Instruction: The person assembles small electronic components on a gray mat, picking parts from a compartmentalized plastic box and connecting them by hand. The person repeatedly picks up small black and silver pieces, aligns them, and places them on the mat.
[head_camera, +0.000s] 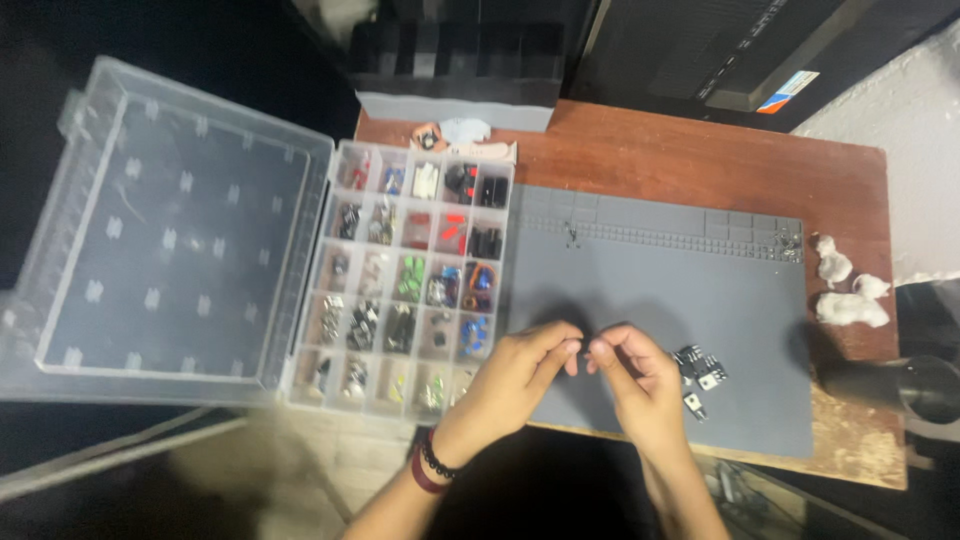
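A wooden table (680, 150) of reddish brown fills the upper right of the view, its near edge worn pale at the right corner. The room around it is dark; dark equipment (700, 45) stands at the table's far edge, and a pale wall shows at the upper right. Most of the tabletop is covered by a grey work mat (660, 290) with small moulded compartments along its far edge. To the left, overhanging the table's left side, lies a clear plastic organizer box (410, 280), its lid (170, 230) thrown fully open to the left; its grid of compartments holds small electronic parts in black, red, green and blue.

At the mat's right edge sit crumpled white wads (845, 295), and below them a dark cylinder (900, 385) lies near the table's corner. A few small black components (700, 372) lie on the mat just beside the right hand.

The left hand (515, 375), a dark beaded bracelet at its wrist, and the right hand (640, 380) meet over the mat's near left part. Their fingertips (572, 347) are pinched together and nearly touching each other; whatever tiny thing sits between them is too small to make out.
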